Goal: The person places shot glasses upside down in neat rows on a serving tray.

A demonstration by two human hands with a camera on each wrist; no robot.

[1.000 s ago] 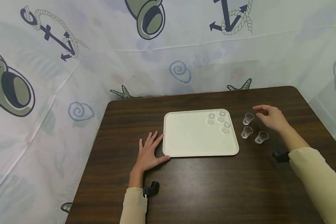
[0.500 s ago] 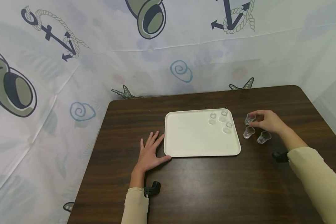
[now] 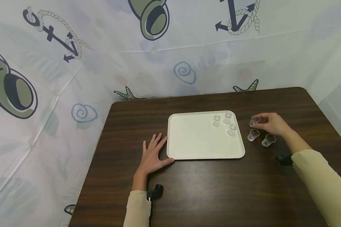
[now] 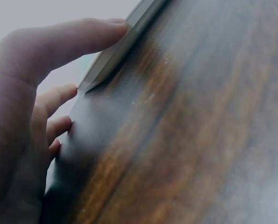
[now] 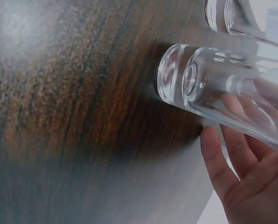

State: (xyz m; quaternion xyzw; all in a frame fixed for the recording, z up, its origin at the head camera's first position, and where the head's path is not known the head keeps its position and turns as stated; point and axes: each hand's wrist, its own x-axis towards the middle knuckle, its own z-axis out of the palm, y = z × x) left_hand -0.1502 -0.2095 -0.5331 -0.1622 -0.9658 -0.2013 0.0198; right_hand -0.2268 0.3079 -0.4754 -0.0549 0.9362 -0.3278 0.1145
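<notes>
My left hand lies spread at the near left corner of a white tray, thumb and index finger touching its edge. In the left wrist view the thumb rests along the tray's side. My right hand pinches a clear shot glass between thumb and fingers, right of the tray. Two more upright shot glasses stand close by, a left one and a right one. In the right wrist view, a large clear glass partly covers the fingers.
Three shot glasses stand upside down at the tray's far right: one at the left, one at the back, one in front. The dark wooden table meets a patterned curtain behind.
My right hand has moved left and down onto the farthest upright shot glass and has taken hold of it. My left hand has stayed at the tray's corner.
</notes>
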